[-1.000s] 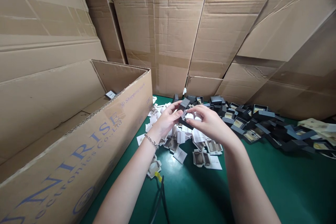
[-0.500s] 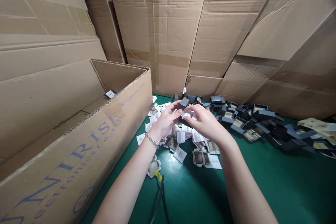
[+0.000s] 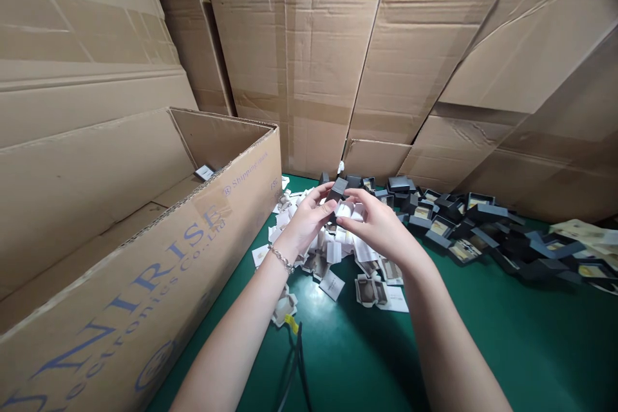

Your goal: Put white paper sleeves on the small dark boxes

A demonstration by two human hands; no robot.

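The held small box [image 3: 339, 187] is dark grey, the tabletop [image 3: 347, 360] plain green. White paper pieces [image 3: 333, 252] show grey-brown insides; the brown carton [image 3: 248, 212] is printed in blue.

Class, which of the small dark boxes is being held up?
The small dark box gripped in the left hand; the other dark boxes, scattered on the green table, are in neither hand.
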